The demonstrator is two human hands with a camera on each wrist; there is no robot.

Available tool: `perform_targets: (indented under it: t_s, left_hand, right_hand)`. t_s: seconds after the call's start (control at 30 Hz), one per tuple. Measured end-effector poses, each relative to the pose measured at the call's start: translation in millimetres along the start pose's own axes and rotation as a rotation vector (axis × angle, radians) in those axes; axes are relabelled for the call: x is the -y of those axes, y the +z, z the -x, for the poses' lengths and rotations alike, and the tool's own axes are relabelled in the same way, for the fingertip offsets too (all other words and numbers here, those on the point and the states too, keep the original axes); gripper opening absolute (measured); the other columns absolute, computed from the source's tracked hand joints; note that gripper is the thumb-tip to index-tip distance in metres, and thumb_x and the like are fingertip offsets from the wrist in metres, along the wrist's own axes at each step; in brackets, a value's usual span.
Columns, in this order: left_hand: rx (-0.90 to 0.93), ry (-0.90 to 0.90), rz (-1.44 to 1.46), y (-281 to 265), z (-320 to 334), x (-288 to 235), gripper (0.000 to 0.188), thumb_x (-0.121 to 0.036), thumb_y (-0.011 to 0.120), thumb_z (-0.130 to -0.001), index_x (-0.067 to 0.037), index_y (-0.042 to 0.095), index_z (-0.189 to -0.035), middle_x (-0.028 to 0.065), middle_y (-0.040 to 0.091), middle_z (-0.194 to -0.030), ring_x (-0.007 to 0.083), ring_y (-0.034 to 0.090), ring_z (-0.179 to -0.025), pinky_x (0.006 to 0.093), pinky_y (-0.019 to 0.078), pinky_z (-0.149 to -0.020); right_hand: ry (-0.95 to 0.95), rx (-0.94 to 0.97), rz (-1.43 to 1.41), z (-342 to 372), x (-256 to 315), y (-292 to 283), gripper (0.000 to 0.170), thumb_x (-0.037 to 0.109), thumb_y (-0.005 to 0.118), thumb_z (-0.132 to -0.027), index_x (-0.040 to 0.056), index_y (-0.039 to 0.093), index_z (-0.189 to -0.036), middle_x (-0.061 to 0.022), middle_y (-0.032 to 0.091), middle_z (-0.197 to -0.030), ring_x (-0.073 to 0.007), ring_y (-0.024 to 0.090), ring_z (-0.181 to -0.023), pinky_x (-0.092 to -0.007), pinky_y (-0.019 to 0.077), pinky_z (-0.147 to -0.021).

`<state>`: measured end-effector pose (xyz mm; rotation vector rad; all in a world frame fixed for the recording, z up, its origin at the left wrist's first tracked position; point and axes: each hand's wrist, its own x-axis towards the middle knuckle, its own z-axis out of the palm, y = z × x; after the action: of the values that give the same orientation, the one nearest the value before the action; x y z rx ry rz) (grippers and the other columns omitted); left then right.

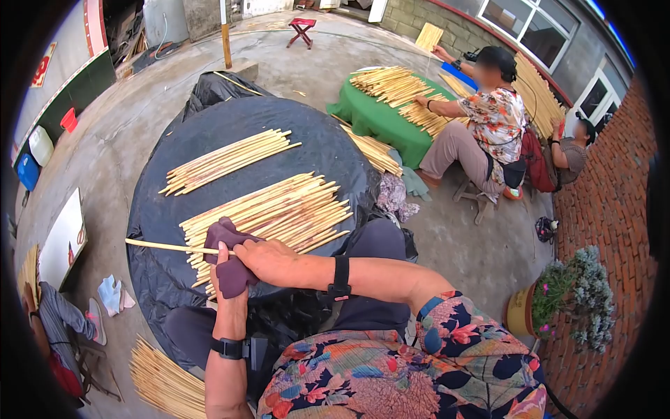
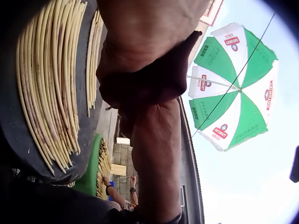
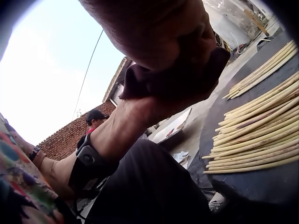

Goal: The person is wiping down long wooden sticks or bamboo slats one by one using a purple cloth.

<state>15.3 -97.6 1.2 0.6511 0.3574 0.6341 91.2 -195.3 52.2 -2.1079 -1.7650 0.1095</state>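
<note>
A long pale-yellow stick [image 1: 164, 246] extends left from my two hands, which are close together over the near pile. My left hand [image 1: 218, 278] holds a purple cloth [image 1: 237, 276] around the stick, with its thumb up beside the stick. From the right, my right hand [image 1: 264, 258] grips the same cloth at the stick's other end, which is hidden in the folds. In both wrist views the bunched cloth [image 2: 149, 86] looks dark between the hands. Below them lies a wide pile of similar sticks [image 1: 279, 213], some with reddish-brown stains.
A smaller row of sticks [image 1: 230, 160] lies farther back on the round table covered in black plastic [image 1: 279, 115]. Another bundle [image 1: 164, 377] is on the ground at lower left. A person [image 1: 492, 105] sits at a green-covered table [image 1: 356, 108]; a flowerpot [image 1: 520, 312] stands at right.
</note>
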Motion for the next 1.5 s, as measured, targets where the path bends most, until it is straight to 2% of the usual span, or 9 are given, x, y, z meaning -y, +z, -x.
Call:
perform_targets:
  t_s: [0.23, 0.3, 0.37, 0.57, 0.97, 1.03, 1.1, 1.23, 1.5]
  left_hand:
    - [-0.042, 0.048, 0.100, 6, -16, -5, 0.037, -0.029, 0.033, -0.093, -0.008, 0.037, -0.123, 0.0155, 0.052, -0.107, 0.0285, 0.056, -0.087, 0.0403, 0.0491, -0.074]
    - [-0.183, 0.085, -0.155, -2, -24, -14, 0.041, -0.035, 0.025, -0.094, -0.012, 0.033, -0.126, 0.0158, 0.054, -0.102, 0.0251, 0.057, -0.075, 0.0392, 0.0507, -0.067]
    - [-0.122, 0.077, 0.069, -30, -42, -21, 0.042, -0.041, 0.024, -0.093, -0.019, 0.031, -0.128, 0.0147, 0.055, -0.099, 0.0178, 0.051, -0.054, 0.0298, 0.0460, -0.050]
    - [-0.303, 0.151, -0.044, -23, -32, -65, 0.045, -0.041, 0.025, -0.093, -0.018, 0.027, -0.131, 0.0128, 0.055, -0.099, 0.0127, 0.041, -0.046, 0.0244, 0.0404, -0.042]
    - [-0.369, 0.123, -0.082, -89, -69, -97, 0.046, -0.047, 0.022, -0.091, -0.021, 0.027, -0.129, 0.0069, 0.048, -0.098, 0.0235, 0.050, -0.073, 0.0385, 0.0455, -0.071]
    - [-0.157, 0.079, 0.001, -121, -87, -88, 0.046, -0.044, 0.021, -0.092, -0.017, 0.028, -0.128, 0.0115, 0.047, -0.109, 0.0296, 0.051, -0.091, 0.0422, 0.0428, -0.082]
    - [0.421, 0.083, 0.284, -143, -97, -70, 0.046, -0.043, 0.022, -0.092, -0.015, 0.029, -0.129, 0.0149, 0.045, -0.116, 0.0312, 0.050, -0.096, 0.0413, 0.0421, -0.085]
    - [-0.178, -0.010, 0.196, -67, -81, -56, 0.048, -0.038, 0.031, -0.092, -0.001, 0.036, -0.123, 0.0173, 0.047, -0.117, 0.0308, 0.050, -0.103, 0.0421, 0.0404, -0.091]
    - [0.087, -0.106, 0.281, -41, -93, -41, 0.053, -0.046, 0.027, -0.091, -0.003, 0.042, -0.117, 0.0130, 0.051, -0.113, 0.0246, 0.052, -0.103, 0.0347, 0.0441, -0.087]
  right_hand:
    - [-0.050, -0.050, 0.174, 2, 11, -4, 0.016, 0.008, 0.052, -0.071, -0.0001, 0.046, -0.083, -0.0167, 0.055, -0.072, -0.0297, 0.060, -0.064, -0.0380, 0.0481, -0.056]
    - [-0.020, 0.000, 0.131, 5, 13, -11, 0.016, 0.008, 0.051, -0.071, -0.0008, 0.046, -0.083, -0.0182, 0.055, -0.072, -0.0314, 0.060, -0.066, -0.0389, 0.0482, -0.058]
    - [-0.003, 0.037, 0.071, 12, 8, -17, 0.015, 0.007, 0.051, -0.071, -0.0011, 0.046, -0.083, -0.0184, 0.055, -0.071, -0.0330, 0.059, -0.066, -0.0402, 0.0476, -0.059]
    - [0.087, 0.197, -0.209, 53, -15, -37, 0.012, 0.011, 0.047, -0.080, -0.0004, 0.044, -0.082, -0.0177, 0.054, -0.066, -0.0359, 0.056, -0.065, -0.0453, 0.0411, -0.057]
    - [0.241, 0.373, -0.558, 112, -83, -85, 0.020, 0.020, 0.042, -0.088, 0.0024, 0.051, -0.088, -0.0044, 0.052, -0.063, -0.0192, 0.051, -0.061, -0.0308, 0.0407, -0.058]
    - [0.440, 0.314, -0.690, 108, -88, -89, 0.022, 0.021, 0.042, -0.089, 0.0039, 0.053, -0.096, -0.0011, 0.053, -0.064, -0.0111, 0.049, -0.061, -0.0252, 0.0408, -0.057]
    - [0.532, 0.171, -0.791, 95, -88, -74, 0.018, 0.021, 0.046, -0.088, 0.0044, 0.052, -0.091, 0.0006, 0.052, -0.064, -0.0060, 0.043, -0.053, -0.0214, 0.0356, -0.047]
    - [0.597, 0.139, -1.049, 52, -77, -42, 0.012, 0.016, 0.050, -0.086, 0.0049, 0.051, -0.090, 0.0012, 0.051, -0.063, -0.0035, 0.038, -0.049, -0.0200, 0.0302, -0.042]
    - [0.298, -0.016, -0.735, -41, -73, 28, 0.018, 0.019, 0.047, -0.087, 0.0015, 0.049, -0.090, -0.0046, 0.051, -0.064, -0.0136, 0.051, -0.061, -0.0283, 0.0400, -0.057]
